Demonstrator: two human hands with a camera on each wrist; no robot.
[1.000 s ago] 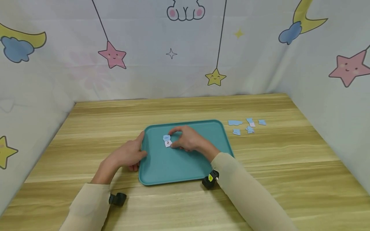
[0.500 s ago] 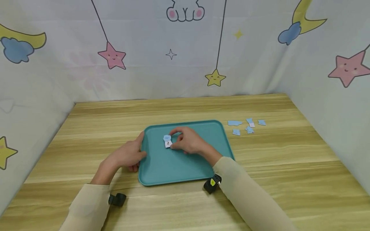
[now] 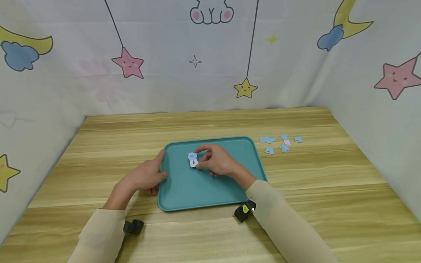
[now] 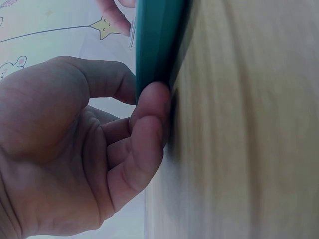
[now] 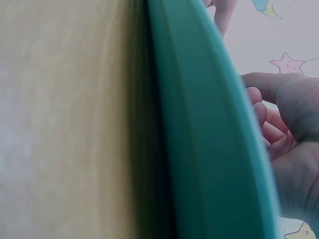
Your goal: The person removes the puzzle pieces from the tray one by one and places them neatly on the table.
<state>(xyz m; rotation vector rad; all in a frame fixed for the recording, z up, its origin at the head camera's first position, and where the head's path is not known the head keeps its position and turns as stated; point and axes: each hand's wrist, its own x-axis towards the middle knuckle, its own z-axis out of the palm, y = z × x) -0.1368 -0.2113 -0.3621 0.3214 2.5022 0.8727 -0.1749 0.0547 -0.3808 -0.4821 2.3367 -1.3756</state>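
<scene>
A small light-blue and white puzzle piece (image 3: 193, 160) with a dark mark lies in the upper left part of the teal tray (image 3: 197, 191). My right hand (image 3: 217, 160) has its thumb at the piece's lower right edge and its index finger near the upper right, pinching it from the side. Over at the tray's left rim, my left hand (image 3: 147, 175) grips the edge, seen close in the left wrist view with fingertips (image 4: 149, 107) against the tray wall (image 4: 154, 45). From the right wrist, the tray wall (image 5: 209, 129) hides the piece.
Several more light-blue pieces (image 3: 267, 140) lie on the wooden table (image 3: 329, 164), right of the tray's far corner. A patterned white cloth (image 3: 164, 91) hangs behind the table and along both sides.
The piece has shifted slightly to the right along with my right hand, whose wrist also moved a little right. My left hand has stayed at the tray's rim.
</scene>
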